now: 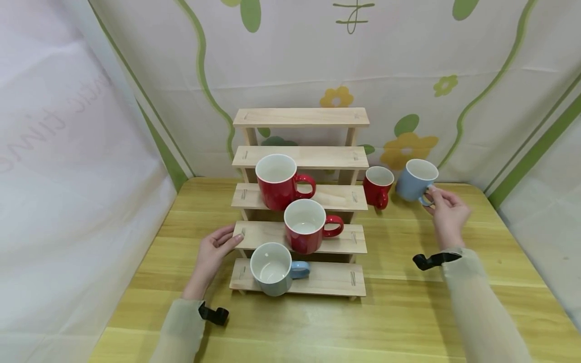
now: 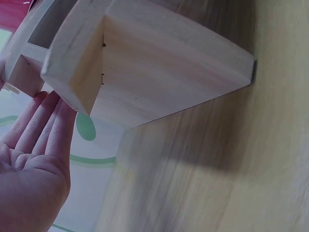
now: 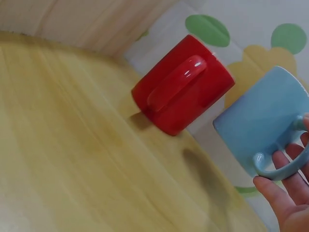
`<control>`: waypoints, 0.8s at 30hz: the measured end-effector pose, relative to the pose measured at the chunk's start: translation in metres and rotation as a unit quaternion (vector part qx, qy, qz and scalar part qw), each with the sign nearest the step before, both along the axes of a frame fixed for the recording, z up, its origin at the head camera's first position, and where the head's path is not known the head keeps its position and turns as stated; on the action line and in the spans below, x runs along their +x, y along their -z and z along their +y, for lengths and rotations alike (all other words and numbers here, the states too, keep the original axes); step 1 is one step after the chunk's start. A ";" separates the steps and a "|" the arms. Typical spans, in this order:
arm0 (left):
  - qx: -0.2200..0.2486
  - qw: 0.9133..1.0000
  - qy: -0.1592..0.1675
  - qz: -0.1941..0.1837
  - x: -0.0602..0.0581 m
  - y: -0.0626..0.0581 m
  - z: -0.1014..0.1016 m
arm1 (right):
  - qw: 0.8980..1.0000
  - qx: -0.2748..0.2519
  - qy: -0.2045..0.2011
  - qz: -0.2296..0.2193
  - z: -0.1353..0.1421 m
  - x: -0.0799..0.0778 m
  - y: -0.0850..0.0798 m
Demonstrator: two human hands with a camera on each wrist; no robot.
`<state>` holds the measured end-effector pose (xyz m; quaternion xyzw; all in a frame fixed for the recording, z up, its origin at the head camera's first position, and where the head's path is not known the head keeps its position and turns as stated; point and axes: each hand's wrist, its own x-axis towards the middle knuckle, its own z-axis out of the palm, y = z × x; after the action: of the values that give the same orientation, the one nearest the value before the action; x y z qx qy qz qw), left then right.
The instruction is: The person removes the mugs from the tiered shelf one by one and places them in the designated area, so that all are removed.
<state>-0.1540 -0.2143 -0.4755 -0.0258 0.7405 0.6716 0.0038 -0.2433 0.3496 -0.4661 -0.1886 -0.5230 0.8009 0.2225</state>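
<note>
My right hand [image 1: 451, 212] holds a light blue mug [image 3: 265, 116] by its handle, thumb and fingers round the loop. The mug hangs tilted above the table, its shadow apart from it. Close to its left, a red mug [image 3: 181, 87] stands on the table beside a stepped wooden rack [image 1: 301, 117]. At the rack's left side my left hand [image 1: 217, 249] grips the end of the second step from the bottom, thumb on top and fingers at its edge. Two red mugs, one upper [image 1: 278, 189] and one lower [image 1: 305, 232], and a blue mug [image 1: 272, 275] stand on the three lowest steps.
Under everything lies a wood-grain table [image 1: 408, 302]. A white curtain [image 1: 295, 55] with printed flowers and green lines rises behind the rack, and white cloth hangs on both sides. The two upper steps of the rack carry no mugs.
</note>
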 end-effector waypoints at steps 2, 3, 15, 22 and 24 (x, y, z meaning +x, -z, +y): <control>0.000 1.000 0.000 0.001 0.000 0.000 0.000 | 1.000 -0.008 0.005 0.001 -0.001 -0.001 0.003; 0.000 1.000 -0.001 0.001 0.000 0.000 0.000 | 1.000 -0.011 0.008 0.000 -0.002 -0.001 0.005; -0.003 1.000 -0.001 0.000 0.000 0.000 0.000 | 1.000 0.000 0.014 -0.023 -0.010 0.000 0.014; -0.003 1.000 -0.001 0.000 0.000 0.000 0.000 | 0.999 0.006 0.021 -0.042 -0.015 0.000 0.015; -0.005 1.000 -0.001 0.000 0.000 0.000 0.000 | 0.998 -0.002 0.023 -0.051 -0.017 0.000 0.015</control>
<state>-0.1538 -0.2142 -0.4754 -0.0267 0.7440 0.6677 0.0023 -0.2435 0.3328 -0.4812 -0.2418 -0.5277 0.7859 0.2132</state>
